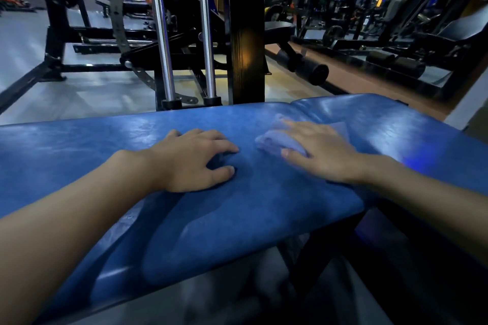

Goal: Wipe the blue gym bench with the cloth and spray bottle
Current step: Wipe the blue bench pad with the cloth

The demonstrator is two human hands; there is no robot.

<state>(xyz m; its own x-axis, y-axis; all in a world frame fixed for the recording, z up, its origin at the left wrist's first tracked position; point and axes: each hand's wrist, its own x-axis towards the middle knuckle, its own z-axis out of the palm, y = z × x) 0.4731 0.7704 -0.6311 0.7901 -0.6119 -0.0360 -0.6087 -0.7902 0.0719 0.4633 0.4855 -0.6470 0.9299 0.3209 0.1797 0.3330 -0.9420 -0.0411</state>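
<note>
The blue gym bench (105, 145) runs across the view from left to right, its padded top shiny in places. My right hand (322, 150) lies flat on a pale blue cloth (277, 137) and presses it onto the bench right of the middle. The cloth is bunched under the fingers and looks blurred. My left hand (192, 158) rests on the bench beside it, fingers spread and bent, holding nothing. No spray bottle is in view.
Right behind the bench stand two chrome guide rods (163, 60) and a black upright post (247, 34). A black roller pad (311, 71) and other gym machines fill the back right. Grey floor (26, 42) shows at the left.
</note>
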